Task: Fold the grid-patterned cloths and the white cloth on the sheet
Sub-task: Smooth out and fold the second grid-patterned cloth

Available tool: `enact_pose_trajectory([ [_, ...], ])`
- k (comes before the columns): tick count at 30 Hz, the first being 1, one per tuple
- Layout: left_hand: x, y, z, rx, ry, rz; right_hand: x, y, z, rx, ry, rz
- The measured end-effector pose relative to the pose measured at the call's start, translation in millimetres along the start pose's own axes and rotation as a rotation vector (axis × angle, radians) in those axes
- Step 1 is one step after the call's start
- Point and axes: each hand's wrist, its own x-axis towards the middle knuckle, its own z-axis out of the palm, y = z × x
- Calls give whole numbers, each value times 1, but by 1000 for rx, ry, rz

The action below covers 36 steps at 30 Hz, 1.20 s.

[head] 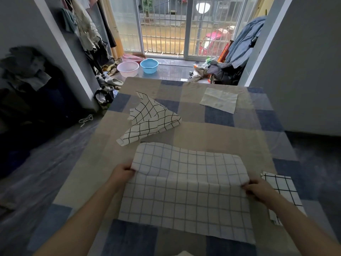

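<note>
- Blue-and-beige checked sheet point(193, 132) covers the surface that fills the centre and lower frame.
- Large cloth with a thin blue-grey grid point(186, 191) lies lower centre on the sheet; its far part is doubled over toward the near part, with the fold line running left to right between the hands.
- Left hand point(122, 175) pinches the left end of the folded-over layer, fingers curled round the cloth edge.
- Right hand point(259, 189) pinches the right end of the same layer, fingers curled on the fabric.
- Black-grid cloth point(147, 119), rumpled and partly peaked, sits centre left on the sheet, just beyond the large cloth and apart from it.
- Second, small black-grid cloth point(284, 189) lies flat at lower right, partly hidden by the right forearm.
- White cloth point(219, 99) lies flat at upper right of the sheet, well apart from the others.
- Pink basin point(127, 68) and blue basin point(149, 65) stand side by side on the floor beyond the sheet, in front of a barred glass door point(177, 26).
</note>
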Motion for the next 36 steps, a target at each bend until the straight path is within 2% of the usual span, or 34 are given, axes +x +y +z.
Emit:
enact_pose_trajectory([
  [7,-9,-4,7,-51,18,-31,-1,13,-1,52,44,-12],
  [14,-7,-7,7,-128,21,-81,0,14,-3,280,17,71],
  [21,-8,-12,2,-148,0,-72,-3,14,-3,330,80,-37],
  [25,-14,-9,-2,-132,-163,-57,-7,9,-6,402,80,4],
  [28,-12,-6,-5,-160,-259,-66,-3,4,-7,402,53,-36],
  [31,-9,2,-2,-277,-203,-96,2,-2,-6,336,19,-122],
  [34,-3,10,0,-255,-102,-57,3,-6,-6,268,-65,-236],
  [36,1,12,0,-204,-102,-13,2,-9,-5,289,-91,-219],
])
